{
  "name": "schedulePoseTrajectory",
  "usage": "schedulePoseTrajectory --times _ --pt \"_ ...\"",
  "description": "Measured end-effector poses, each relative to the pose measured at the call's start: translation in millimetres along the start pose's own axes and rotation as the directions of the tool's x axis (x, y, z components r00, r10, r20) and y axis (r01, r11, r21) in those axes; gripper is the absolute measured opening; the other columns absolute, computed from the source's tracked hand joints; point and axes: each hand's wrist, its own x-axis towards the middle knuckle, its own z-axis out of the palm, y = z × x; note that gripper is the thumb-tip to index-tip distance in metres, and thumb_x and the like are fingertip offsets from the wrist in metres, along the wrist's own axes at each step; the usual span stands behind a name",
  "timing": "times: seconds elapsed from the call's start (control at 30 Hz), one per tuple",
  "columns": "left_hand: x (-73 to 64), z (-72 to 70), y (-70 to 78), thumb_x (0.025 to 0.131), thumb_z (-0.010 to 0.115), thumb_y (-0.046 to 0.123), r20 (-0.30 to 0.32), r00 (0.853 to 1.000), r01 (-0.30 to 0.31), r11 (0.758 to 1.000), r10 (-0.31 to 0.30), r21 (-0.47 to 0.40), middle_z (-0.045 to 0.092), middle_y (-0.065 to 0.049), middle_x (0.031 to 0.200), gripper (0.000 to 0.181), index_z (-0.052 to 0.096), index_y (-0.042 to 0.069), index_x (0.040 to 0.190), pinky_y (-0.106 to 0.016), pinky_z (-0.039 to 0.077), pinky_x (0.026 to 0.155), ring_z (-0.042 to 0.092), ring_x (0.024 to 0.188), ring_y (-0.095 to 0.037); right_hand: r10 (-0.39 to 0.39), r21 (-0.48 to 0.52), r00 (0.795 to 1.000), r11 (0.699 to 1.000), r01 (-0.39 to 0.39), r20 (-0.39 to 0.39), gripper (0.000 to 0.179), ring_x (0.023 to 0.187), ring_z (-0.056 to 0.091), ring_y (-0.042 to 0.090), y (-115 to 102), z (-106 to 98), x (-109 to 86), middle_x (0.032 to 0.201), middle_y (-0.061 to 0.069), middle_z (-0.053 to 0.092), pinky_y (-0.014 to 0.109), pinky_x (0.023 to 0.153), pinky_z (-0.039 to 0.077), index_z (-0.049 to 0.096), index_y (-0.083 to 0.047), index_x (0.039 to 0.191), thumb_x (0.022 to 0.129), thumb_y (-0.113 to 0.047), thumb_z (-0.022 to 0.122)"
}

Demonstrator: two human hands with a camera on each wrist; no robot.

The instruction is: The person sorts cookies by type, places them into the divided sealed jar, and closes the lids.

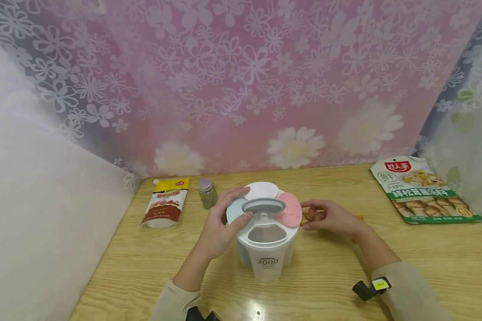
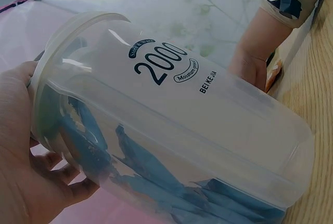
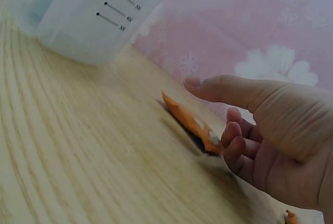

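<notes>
A round translucent storage container (image 1: 267,266), marked 2000, stands upright on the table. Its lid has white, blue and pink flaps (image 1: 290,209), and one front opening is uncovered. My left hand (image 1: 221,227) grips the lid's left side, its thumb over the top and its other fingers round the rim. Blue packets (image 2: 151,167) show through the container wall. To the right of the container, my right hand (image 1: 331,218) is at a small orange packet (image 3: 191,122) lying on the table. Its thumb stands apart from the loosely bent fingers; whether they touch the packet is unclear.
A spouted pouch (image 1: 164,205) and a small lidded jar (image 1: 207,193) stand at the back left. A large green-and-white mushroom seasoning bag (image 1: 425,191) lies at the back right. Another orange piece (image 3: 292,217) lies behind my right hand. Flowered curtain (image 1: 241,111) encloses the back.
</notes>
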Motion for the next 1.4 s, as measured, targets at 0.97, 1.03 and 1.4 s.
schedulePoseTrajectory --times 0.97,1.03,1.4 --pt "-1.7 1.6 0.0 0.096 0.064 0.018 0.007 1.0 -0.03 1.0 0.03 -0.003 0.045 -0.013 0.147 0.048 0.053 0.01 0.142 -0.028 0.054 0.09 0.056 0.117 -0.023 0.14 0.046 0.98 0.99 -0.135 -0.142 0.054 0.077 0.062 0.015 -1 5 3.7 0.1 0.011 0.067 0.028 0.064 0.054 0.056 0.0 0.126 0.086 -0.028 0.079" --pt "-1.5 1.6 -0.4 0.096 0.064 0.018 0.008 1.0 -0.03 1.0 0.03 -0.004 0.044 -0.013 0.147 0.048 0.053 0.01 0.142 -0.027 0.054 0.09 0.056 0.117 -0.024 0.155 0.079 0.978 0.986 -0.145 -0.139 0.056 0.07 0.058 0.015 -4 3 3.4 0.091 0.008 0.065 0.029 0.06 0.051 0.053 0.0 0.128 0.088 -0.03 0.078" --pt "-1.1 2.0 -1.0 0.096 0.062 0.015 0.005 1.0 -0.013 1.0 0.014 -0.019 0.043 -0.012 0.148 0.048 0.052 0.01 0.143 -0.026 0.054 0.091 0.055 0.118 -0.022 0.159 0.169 0.969 0.977 -0.128 -0.187 0.041 0.071 0.057 0.014 -24 -6 -3.3 0.094 0.007 0.061 0.03 0.062 0.051 0.062 0.001 0.116 0.098 -0.037 0.064"
